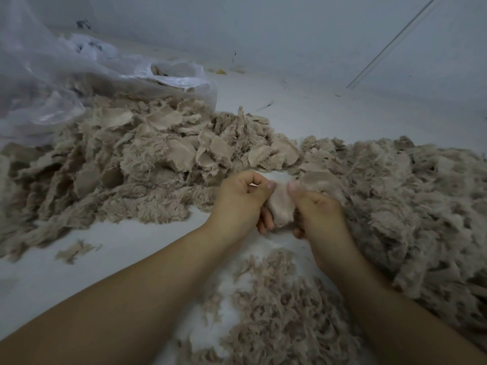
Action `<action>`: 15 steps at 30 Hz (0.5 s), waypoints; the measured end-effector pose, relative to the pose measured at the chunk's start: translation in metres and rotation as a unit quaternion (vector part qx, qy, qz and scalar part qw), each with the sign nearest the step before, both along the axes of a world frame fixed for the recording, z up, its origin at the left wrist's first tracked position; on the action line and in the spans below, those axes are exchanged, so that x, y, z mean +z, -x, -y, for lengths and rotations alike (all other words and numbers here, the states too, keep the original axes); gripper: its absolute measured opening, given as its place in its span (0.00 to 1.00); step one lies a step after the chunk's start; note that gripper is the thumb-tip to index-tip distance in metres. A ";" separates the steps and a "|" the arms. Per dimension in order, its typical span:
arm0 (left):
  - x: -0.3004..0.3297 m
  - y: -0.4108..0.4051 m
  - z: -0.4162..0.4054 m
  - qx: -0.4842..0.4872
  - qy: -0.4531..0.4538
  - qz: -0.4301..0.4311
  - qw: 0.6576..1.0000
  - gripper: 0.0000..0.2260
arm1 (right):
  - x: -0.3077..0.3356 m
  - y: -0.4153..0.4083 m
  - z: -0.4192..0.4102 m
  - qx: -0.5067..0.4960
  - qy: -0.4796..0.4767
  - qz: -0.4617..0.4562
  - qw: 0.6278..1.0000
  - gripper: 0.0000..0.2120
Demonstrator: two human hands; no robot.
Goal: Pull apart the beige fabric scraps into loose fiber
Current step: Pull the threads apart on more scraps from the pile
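A small beige fabric scrap (281,206) is held between both hands at the middle of the view. My left hand (241,201) pinches its left edge with thumb and curled fingers. My right hand (317,210) pinches its right edge, thumb on top. A large heap of beige fabric scraps (147,154) lies beyond and to the left. Loose pulled fiber (411,206) is piled at the right, and more loose fiber (276,306) lies below my hands between my forearms.
A clear plastic bag (52,83) with scraps in it slumps at the back left. One stray scrap (73,251) lies on the white floor at the left. A grey wall (290,30) rises behind, with a thin rod (390,43) leaning at the right.
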State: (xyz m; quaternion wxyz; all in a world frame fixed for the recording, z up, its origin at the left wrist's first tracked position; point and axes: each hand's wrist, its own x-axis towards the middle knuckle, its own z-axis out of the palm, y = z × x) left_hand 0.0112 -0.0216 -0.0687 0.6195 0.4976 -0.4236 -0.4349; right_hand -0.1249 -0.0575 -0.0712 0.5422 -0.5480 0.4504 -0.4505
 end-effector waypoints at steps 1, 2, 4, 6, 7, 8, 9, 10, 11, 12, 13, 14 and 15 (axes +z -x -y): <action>0.000 0.002 -0.001 -0.003 0.003 0.006 1.000 0.09 | 0.000 0.000 -0.002 0.024 0.020 -0.007 0.999 0.22; -0.001 0.003 -0.001 0.001 0.004 0.013 1.000 0.10 | 0.001 0.001 -0.003 0.033 0.027 -0.007 0.999 0.18; -0.001 0.003 -0.002 0.024 0.001 0.031 0.999 0.11 | 0.001 0.002 -0.002 0.018 0.017 -0.008 1.000 0.14; 0.000 0.002 -0.001 0.048 -0.001 0.035 0.998 0.11 | 0.001 0.001 0.000 -0.002 -0.008 -0.001 1.000 0.16; 0.000 0.002 -0.001 0.057 -0.001 0.033 0.998 0.11 | 0.001 0.001 0.001 -0.007 -0.020 0.009 1.000 0.18; 0.001 0.001 -0.001 0.063 -0.002 0.032 0.998 0.11 | 0.001 0.001 0.001 -0.004 -0.025 0.018 1.000 0.20; 0.000 0.000 0.000 0.066 -0.004 0.030 0.997 0.11 | 0.002 0.001 0.000 0.010 -0.019 0.016 1.000 0.22; 0.001 0.000 -0.001 0.065 -0.004 0.028 0.997 0.11 | 0.002 0.002 -0.001 0.031 0.000 0.001 1.000 0.23; 0.001 0.000 -0.001 0.063 -0.003 0.025 0.998 0.11 | 0.002 0.002 -0.002 0.054 0.021 -0.023 0.998 0.23; 0.001 0.000 -0.001 0.060 -0.003 0.023 0.998 0.11 | 0.001 0.003 -0.003 0.069 0.037 -0.046 0.996 0.22; 0.001 0.000 -0.001 0.058 -0.003 0.022 0.998 0.11 | 0.001 0.003 -0.003 0.071 0.041 -0.061 0.995 0.21; 0.001 -0.001 -0.001 0.060 -0.004 0.023 0.998 0.10 | 0.000 0.003 -0.002 0.065 0.037 -0.066 0.995 0.20; 0.001 -0.001 -0.001 0.063 -0.006 0.025 0.998 0.10 | 0.000 0.002 -0.001 0.055 0.030 -0.066 0.996 0.21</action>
